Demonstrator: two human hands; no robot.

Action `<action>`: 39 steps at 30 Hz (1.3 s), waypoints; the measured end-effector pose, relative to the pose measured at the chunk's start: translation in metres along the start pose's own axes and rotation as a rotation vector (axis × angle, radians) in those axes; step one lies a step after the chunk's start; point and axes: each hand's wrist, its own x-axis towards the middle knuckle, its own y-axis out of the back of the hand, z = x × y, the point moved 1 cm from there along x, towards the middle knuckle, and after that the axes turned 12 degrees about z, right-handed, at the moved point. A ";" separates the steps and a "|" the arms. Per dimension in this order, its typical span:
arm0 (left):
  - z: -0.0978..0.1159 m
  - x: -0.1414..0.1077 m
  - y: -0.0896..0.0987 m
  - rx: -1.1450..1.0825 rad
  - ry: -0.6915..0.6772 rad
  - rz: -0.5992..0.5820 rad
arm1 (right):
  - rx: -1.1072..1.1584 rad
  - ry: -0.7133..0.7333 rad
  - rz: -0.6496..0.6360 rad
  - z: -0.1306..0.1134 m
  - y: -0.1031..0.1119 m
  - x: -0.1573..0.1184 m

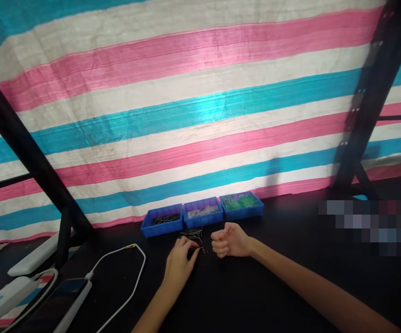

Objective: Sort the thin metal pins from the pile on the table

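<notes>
Three blue bins stand side by side on the black counter (273,296). The left bin (162,221) contains dark, thin pieces; the middle bin (203,211) contains clear or whitish items; the right bin (242,206) contains green items. A loose pile of thin pieces (192,234) lies just in front of the bins. The left hand (182,259) is lowered at the near side of this pile, thumb and fingers slightly apart; any held item is too small to confirm. The right hand (231,241) is closed, contents hidden, in front of the right bin. A white cable (139,273) loops at left, beside a phone (59,303). Striped sheeting (200,111) hangs behind.
</notes>
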 end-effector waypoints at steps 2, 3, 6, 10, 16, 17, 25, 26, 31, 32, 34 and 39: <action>0.000 0.000 0.001 -0.026 0.029 -0.011 | 0.014 0.029 0.046 0.001 -0.001 0.001; 0.001 -0.001 0.001 -0.044 0.038 -0.013 | 0.024 0.050 0.071 0.002 0.000 0.002; 0.004 0.000 0.002 -0.108 0.051 0.040 | 0.048 0.159 0.138 0.002 0.002 0.005; 0.011 -0.001 0.002 -0.208 0.049 0.148 | 0.039 0.374 0.303 0.002 0.007 0.011; 0.014 -0.004 0.000 -0.312 0.024 0.178 | -0.436 0.480 0.494 0.010 0.008 0.018; 0.014 -0.004 0.000 -0.320 0.026 0.186 | -0.528 0.483 0.504 0.012 0.007 0.018; 0.015 -0.003 0.002 -0.338 0.052 0.210 | -0.754 0.528 0.562 0.014 0.002 0.016; 0.015 -0.003 0.002 -0.340 0.053 0.213 | -0.761 0.530 0.563 0.014 0.002 0.017; 0.014 -0.002 0.002 -0.340 0.082 0.219 | -0.794 0.523 0.546 0.015 0.003 0.018; 0.013 -0.002 0.002 -0.343 0.084 0.216 | -0.795 0.520 0.545 0.015 0.002 0.018; 0.014 -0.002 0.002 -0.349 0.082 0.209 | -0.790 0.511 0.546 0.015 0.001 0.017; 0.014 -0.003 0.001 -0.317 0.073 0.216 | -0.723 0.498 0.552 0.014 0.000 0.015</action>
